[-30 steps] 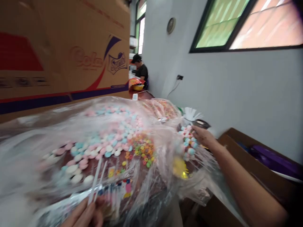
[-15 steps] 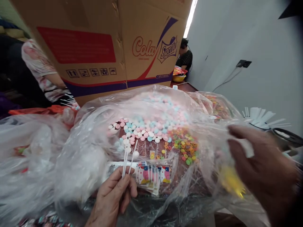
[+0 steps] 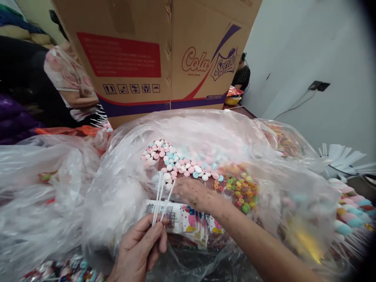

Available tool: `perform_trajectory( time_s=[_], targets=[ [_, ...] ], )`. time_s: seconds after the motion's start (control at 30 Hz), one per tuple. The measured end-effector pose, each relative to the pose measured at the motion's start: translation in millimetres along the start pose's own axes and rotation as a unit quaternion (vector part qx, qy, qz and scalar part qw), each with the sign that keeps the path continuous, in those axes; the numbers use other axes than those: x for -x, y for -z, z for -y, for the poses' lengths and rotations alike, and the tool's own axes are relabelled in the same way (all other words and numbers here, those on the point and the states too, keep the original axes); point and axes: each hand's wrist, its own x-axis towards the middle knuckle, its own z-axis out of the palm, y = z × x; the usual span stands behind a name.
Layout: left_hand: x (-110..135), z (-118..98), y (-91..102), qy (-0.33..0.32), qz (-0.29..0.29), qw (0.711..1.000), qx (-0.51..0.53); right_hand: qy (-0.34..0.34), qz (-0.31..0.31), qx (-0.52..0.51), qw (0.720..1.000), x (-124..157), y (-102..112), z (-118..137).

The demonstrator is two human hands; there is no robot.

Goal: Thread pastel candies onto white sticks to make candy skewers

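Note:
Near the bottom centre, my left hand is closed around a few thin white sticks that point upward. Reaching across from the right, my right hand has its fingers drawn together beside the stick tips. What they hold, if anything, is hidden. Just by those fingertips lies a white round candy. Pink, blue and white round candies spread out beyond, partly under clear plastic. To their right is a heap of colourful ring-shaped pieces. Printed wrappers lie beneath my hands.
A large cardboard box stands behind the clear plastic bag. Candy on sticks and white strips are at the right. Wrapped candies lie at bottom left. One person sits left of the box, another behind it.
My right hand has swung in from the right side to the candies by the stick tips. My left hand still grips the sticks. The view has shifted, bringing stick candies into sight at right.

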Motion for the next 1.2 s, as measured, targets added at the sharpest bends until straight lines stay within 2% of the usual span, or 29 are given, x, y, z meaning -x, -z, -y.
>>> perform_trajectory(
  time_s=[0.13,0.37,0.5,0.67,0.8,0.9,0.97,1.1,1.2],
  targets=[
    [-1,2,-0.1,0.005,-0.004,1.000,-0.004,0.015,0.109,0.056,0.992,-2,1,-8],
    [-8,6,-7.3,0.003,0.013,1.000,-0.011,-0.103,0.151,0.115,0.977,8,11,-24],
    [-12,6,-8.8,0.011,0.023,0.999,-0.019,-0.158,0.148,0.142,0.966,12,20,-26],
    [-12,5,-8.3,0.005,0.020,0.999,-0.025,-0.250,0.106,0.177,0.946,16,43,-29],
    [-13,7,-10.2,0.018,0.039,0.998,-0.037,-0.298,0.012,0.189,0.935,20,66,-36],
    [-14,9,-11.9,0.022,0.049,0.998,-0.043,-0.305,-0.052,0.196,0.931,24,78,-43],
    [-14,10,-12.2,0.022,0.054,0.997,-0.046,-0.302,-0.026,0.206,0.930,28,80,-46],
    [-14,11,-12.2,0.023,0.061,0.996,-0.053,-0.291,0.071,0.229,0.926,38,73,-44],
    [-14,12,-13.1,0.026,0.066,0.995,-0.063,-0.290,0.090,0.245,0.921,43,62,-38]
  ],
)
